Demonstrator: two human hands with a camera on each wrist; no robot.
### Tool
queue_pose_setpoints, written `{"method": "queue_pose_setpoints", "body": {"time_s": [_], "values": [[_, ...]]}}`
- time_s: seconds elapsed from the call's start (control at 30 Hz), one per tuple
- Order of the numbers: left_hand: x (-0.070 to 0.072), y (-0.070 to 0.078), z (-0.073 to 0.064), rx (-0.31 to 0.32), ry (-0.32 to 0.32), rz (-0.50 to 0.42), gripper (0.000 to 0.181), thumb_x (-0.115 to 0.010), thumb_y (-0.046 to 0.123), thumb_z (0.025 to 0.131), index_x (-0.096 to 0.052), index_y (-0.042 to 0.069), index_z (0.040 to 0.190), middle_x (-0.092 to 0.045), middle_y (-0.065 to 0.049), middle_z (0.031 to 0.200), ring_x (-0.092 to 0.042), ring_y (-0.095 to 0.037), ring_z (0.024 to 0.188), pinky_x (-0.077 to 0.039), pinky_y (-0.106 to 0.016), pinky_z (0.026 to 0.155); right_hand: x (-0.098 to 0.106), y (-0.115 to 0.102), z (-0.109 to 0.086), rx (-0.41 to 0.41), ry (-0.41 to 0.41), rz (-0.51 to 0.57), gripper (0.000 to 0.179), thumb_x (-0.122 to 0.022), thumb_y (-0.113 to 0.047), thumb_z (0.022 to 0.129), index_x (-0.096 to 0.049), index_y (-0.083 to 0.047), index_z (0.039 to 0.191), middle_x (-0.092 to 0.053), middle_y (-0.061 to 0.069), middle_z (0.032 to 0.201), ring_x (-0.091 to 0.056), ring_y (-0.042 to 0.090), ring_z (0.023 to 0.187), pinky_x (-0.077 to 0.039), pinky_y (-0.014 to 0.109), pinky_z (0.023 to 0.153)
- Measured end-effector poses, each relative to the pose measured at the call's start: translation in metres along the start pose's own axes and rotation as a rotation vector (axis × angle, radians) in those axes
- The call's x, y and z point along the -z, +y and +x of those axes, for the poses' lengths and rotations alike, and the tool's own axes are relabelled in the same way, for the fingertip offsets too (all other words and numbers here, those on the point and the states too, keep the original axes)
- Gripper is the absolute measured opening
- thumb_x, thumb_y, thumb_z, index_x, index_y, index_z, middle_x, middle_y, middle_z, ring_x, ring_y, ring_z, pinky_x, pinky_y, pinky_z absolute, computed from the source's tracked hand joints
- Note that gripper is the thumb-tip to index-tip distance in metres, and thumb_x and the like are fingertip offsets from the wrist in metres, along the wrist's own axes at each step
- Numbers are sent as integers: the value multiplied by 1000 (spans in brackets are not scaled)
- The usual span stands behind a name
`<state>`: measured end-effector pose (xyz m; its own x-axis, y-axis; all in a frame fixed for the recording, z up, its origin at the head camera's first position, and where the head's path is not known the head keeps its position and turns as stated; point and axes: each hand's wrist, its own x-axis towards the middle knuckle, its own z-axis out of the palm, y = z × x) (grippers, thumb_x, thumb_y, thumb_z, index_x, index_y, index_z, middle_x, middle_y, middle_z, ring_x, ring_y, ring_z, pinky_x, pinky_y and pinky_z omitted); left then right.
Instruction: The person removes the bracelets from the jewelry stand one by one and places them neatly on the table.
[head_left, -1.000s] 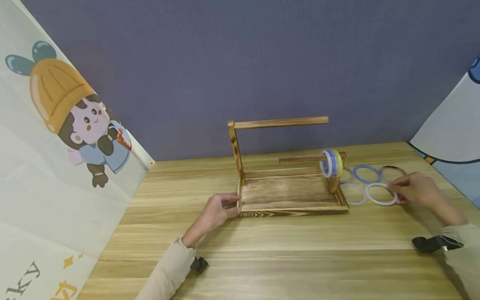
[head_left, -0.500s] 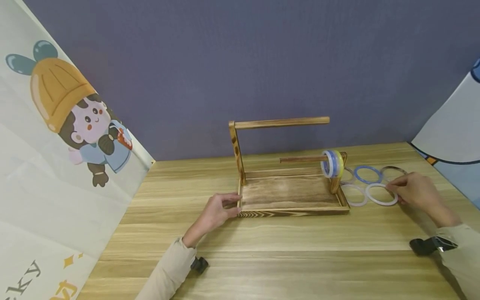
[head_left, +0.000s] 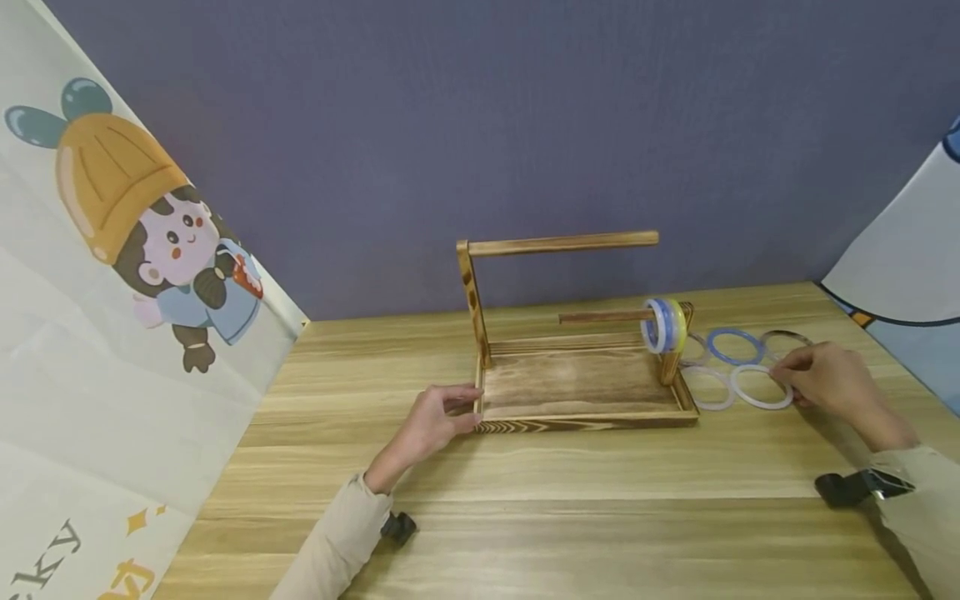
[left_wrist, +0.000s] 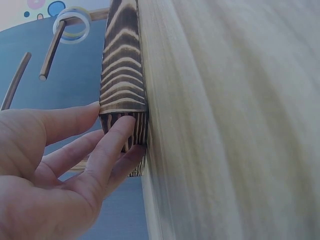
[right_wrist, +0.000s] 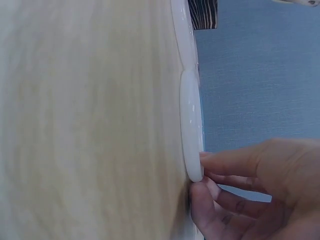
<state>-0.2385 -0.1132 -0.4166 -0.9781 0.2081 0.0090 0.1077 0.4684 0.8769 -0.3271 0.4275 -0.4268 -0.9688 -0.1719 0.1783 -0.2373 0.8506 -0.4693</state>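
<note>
On the wooden table stands a wooden bangle stand (head_left: 577, 383) with a tray base and two bars. My left hand (head_left: 427, 423) touches its left front corner; in the left wrist view the fairly straight fingers (left_wrist: 107, 145) rest against the tray's end face. The lower bar (head_left: 600, 317) carries several bangles, among them a yellow bangle (head_left: 681, 327), pushed close to its right post. To the right of the stand, my right hand (head_left: 832, 383) pinches the right edge of a white bangle (right_wrist: 190, 120) between thumb and finger. That bangle lies nearly flat, low at the tabletop.
Around the pinched bangle lie a blue bangle (head_left: 742, 362), a dark brown bangle (head_left: 786, 333), a pale bangle (head_left: 716, 407) and another partly behind the stand's post. The upper bar (head_left: 562, 243) juts rightward above the tray. A blue-grey backdrop (head_left: 480, 150) rises behind the table.
Almost nothing differs: the right forearm has shifted slightly left, while its fingers stay at the white bangle. The left hand and the stand hold their places.
</note>
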Motion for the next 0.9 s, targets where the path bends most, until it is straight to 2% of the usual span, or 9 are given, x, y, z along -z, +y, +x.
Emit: {"method": "queue_pose_setpoints", "body": {"time_s": [0.23,0.43,0.53,0.7,0.9], "values": [[1,0,0,6,-2,5,38,-72,6,90,-65,-3,126,-52,-20,144,-59,-36,122,-57,-33,95,0,1,1,-18,-2,2,21,-70,-16,92,-72,5,87,-64,-3,59,-59,10,48,-43,22,44],[0,-1,0,10,-1,7,38,-73,5,90,-65,-3,126,-53,-20,143,-60,-36,121,-57,-31,94,3,2,4,19,38,-40,19,-71,-15,90,-73,3,84,-65,-4,60,-57,12,51,-43,27,49],[0,-1,0,9,-1,8,38,-73,5,90,-65,-3,126,-53,-20,143,-60,-36,121,-57,-30,93,4,0,5,39,81,-52,16,-72,-13,87,-73,3,82,-68,4,64,-57,16,57,-42,30,52],[0,-1,1,5,2,15,37,-73,5,89,-66,-3,125,-53,-20,143,-60,-36,121,-57,-31,93,9,-10,6,38,119,-23,15,-70,-10,87,-73,5,86,-71,19,76,-58,18,60,-41,28,50],[0,1,0,14,8,18,37,-73,3,89,-66,-3,125,-54,-20,143,-60,-36,120,-57,-31,93,15,-36,8,87,173,-31,15,-70,-9,88,-74,5,90,-71,20,79,-59,16,60,-40,27,47]]}}
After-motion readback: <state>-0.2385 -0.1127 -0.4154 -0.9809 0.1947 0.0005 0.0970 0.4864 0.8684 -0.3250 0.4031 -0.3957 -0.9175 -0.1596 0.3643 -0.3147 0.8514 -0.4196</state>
